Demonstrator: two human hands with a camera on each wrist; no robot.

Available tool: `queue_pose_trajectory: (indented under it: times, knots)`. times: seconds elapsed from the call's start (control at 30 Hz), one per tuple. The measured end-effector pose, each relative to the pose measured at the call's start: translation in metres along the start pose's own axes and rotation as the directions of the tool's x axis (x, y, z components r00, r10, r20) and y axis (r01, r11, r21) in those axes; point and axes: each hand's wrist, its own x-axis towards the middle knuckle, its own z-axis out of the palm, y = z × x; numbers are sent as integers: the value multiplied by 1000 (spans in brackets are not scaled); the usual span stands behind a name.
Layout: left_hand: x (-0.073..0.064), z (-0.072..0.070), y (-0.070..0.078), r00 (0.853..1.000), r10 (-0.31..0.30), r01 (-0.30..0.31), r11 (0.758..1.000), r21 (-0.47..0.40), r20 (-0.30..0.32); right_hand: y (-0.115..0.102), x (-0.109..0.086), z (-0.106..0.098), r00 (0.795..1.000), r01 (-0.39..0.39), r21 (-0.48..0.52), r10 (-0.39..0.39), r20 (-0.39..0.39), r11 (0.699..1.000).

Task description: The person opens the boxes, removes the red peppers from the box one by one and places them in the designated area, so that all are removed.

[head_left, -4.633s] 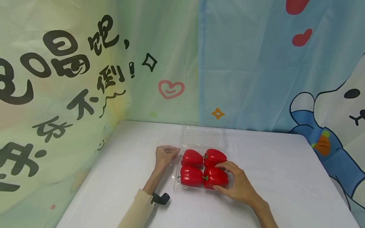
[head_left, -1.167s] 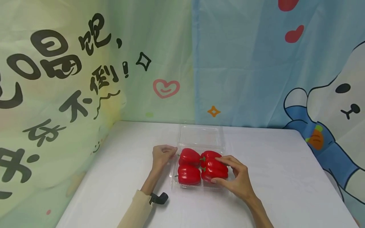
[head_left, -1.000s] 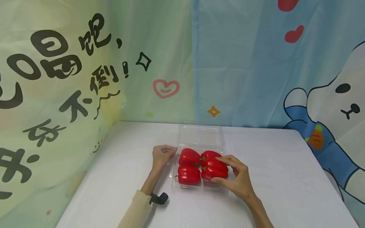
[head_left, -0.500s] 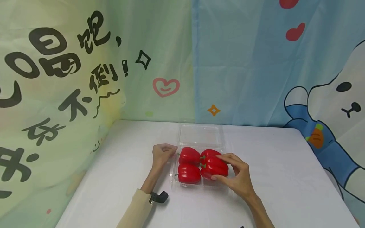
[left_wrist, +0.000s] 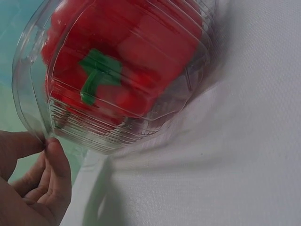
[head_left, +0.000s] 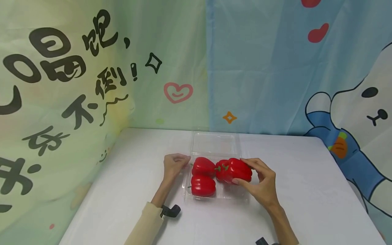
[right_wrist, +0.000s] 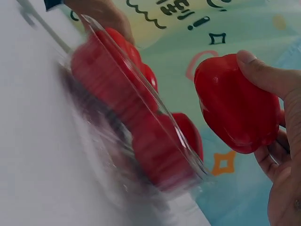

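Head view: over the right half of the clear plastic box (head_left: 231, 194), my right hand (head_left: 261, 178) grips a glossy red pepper (head_left: 240, 170) between curved fingers and thumb, long axis crosswise, stem (head_left: 226, 167) toward the box's left. Left wrist view: my left hand (left_wrist: 47, 188) pinches the box's thin rim (left_wrist: 23, 101). Right wrist view: the pepper, smooth, lobed, clears the box.

A white table (head_left: 137, 170) carries everything, its surface showing a fine weave in the left wrist view. Its far edge runs across at 12 o'clock, between corners at 10 and 2 — the 2 o'clock corner rounded. Directly on it, around the middle, sits a clear plastic container (head_left: 230, 193) — open, its see-through lid (head_left: 215, 144) laid back toward 12 o'clock.
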Motion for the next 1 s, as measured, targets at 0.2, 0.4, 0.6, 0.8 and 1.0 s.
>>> queue_pose_trajectory:
  times: [0.2,0.4,0.6,0.8,1.0]
  knots:
    - [0,1,1,1000,-4,4,1000,6,4,3,6,-11,998,-1,-33,-2,-69,999]
    - [-1,0,0,1000,3,-3,1000,1,-2,5,7,-16,994,-36,-15,35,-106,999]
    - [0,0,-1,1000,9,-9,1000,-2,-1,9,8,-17,988,-53,-34,47,-146,998]
    - [0,0,-1,1000,4,-4,1000,-5,0,10,9,-18,981,-72,-49,62,-183,996]
    - [1,0,-2,1000,-2,2,1000,4,-3,12,11,-17,978,-77,-84,59,-200,993]
